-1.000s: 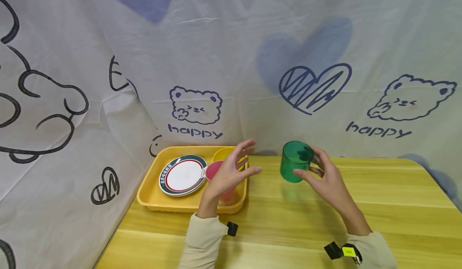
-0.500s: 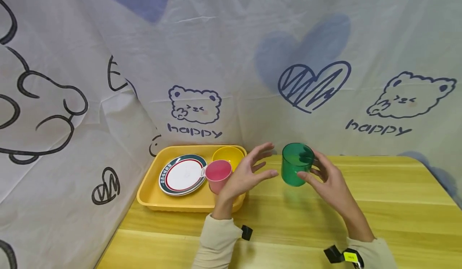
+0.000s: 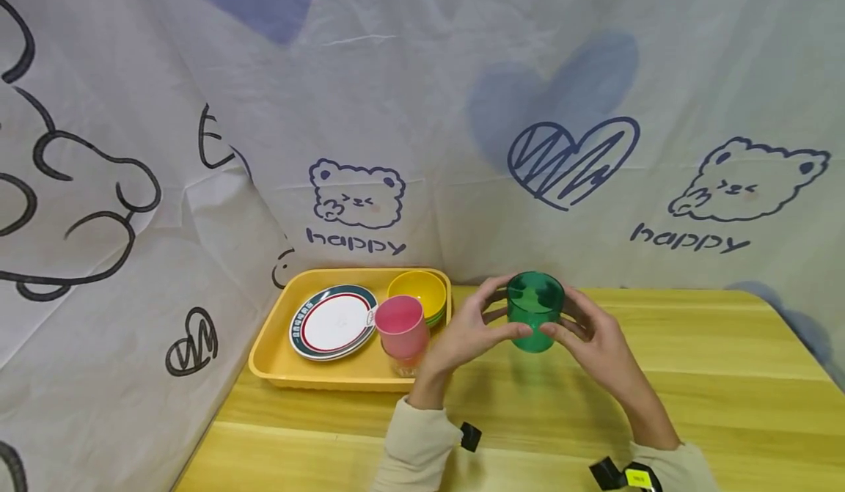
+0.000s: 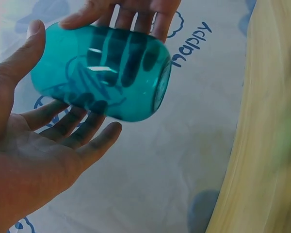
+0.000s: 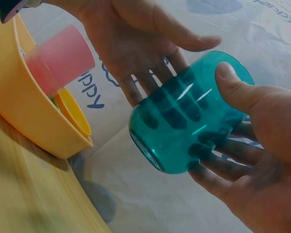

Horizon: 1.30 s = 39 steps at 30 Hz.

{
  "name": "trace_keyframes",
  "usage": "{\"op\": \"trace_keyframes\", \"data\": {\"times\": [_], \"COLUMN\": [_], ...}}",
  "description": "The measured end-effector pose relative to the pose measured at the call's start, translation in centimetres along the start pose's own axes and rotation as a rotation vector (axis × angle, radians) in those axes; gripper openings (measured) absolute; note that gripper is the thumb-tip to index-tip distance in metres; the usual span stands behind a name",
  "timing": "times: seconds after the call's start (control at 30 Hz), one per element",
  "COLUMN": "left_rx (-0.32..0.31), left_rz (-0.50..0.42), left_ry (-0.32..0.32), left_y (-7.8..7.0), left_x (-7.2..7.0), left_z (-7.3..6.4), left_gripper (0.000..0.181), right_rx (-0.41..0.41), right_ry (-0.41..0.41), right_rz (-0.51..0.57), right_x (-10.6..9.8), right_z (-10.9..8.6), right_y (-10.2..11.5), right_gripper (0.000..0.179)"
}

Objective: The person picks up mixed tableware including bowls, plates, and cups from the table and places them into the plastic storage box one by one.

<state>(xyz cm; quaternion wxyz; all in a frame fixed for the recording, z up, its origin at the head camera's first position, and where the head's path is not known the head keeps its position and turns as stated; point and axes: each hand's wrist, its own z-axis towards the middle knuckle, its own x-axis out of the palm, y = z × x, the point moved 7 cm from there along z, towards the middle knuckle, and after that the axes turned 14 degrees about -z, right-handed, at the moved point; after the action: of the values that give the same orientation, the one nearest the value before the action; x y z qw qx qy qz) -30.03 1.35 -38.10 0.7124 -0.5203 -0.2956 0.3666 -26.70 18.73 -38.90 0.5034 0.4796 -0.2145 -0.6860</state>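
Note:
A see-through green cup (image 3: 535,309) stands upright in the air above the table. My right hand (image 3: 597,334) holds it from the right, thumb on the near side and fingers behind. From the other side my left hand (image 3: 472,331) reaches around the cup, its fingers lying loosely behind the wall. In the right wrist view the left thumb sticks out, apart from the green cup (image 5: 184,111). The left wrist view shows the cup (image 4: 106,73) between both hands, with finger shapes dark through its wall.
On the wooden table (image 3: 693,375), a yellow tray (image 3: 317,382) stands left of the hands. In it are a white plate with a dark green rim (image 3: 334,323), a pink cup (image 3: 403,327) and a yellow bowl (image 3: 422,292) over a green one. Printed cloth (image 3: 449,111) hangs behind.
My left hand has moved right from over the tray to the green cup, uncovering the pink cup and yellow bowl. The right hand keeps holding the green cup, now slightly lower in view.

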Motion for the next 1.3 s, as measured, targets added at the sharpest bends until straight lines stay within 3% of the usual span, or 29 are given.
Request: {"op": "trace_keyframes", "data": {"times": [0.13, 0.37, 0.7, 1.07, 1.3], "left_rx": [-0.032, -0.016, -0.023, -0.015, 0.037], "left_rz": [-0.021, -0.033, 0.043, 0.07, 0.12], "left_ry": [-0.027, -0.051, -0.08, -0.208, -0.287], "left_y": [0.3, 0.2, -1.6, -3.5, -6.0], "left_x": [0.1, -0.1, -0.6, -4.0, -7.3], "left_z": [-0.1, -0.4, -0.7, -2.4, -3.8], "left_gripper": [0.064, 0.059, 0.061, 0.063, 0.066], "right_rx": [0.0, 0.037, 0.032, 0.039, 0.015], "right_ry": [0.004, 0.041, 0.03, -0.014, -0.02], "right_rz": [0.014, 0.03, 0.047, -0.102, -0.234], "right_x": [0.3, 0.7, 0.4, -0.3, -1.0], "right_z": [-0.2, -0.3, -0.1, -0.7, -1.3], "right_y": [-0.1, 0.0, 0.6, 0.3, -0.6], "right_gripper": [0.057, 0.056, 0.058, 0.043, 0.041]}}
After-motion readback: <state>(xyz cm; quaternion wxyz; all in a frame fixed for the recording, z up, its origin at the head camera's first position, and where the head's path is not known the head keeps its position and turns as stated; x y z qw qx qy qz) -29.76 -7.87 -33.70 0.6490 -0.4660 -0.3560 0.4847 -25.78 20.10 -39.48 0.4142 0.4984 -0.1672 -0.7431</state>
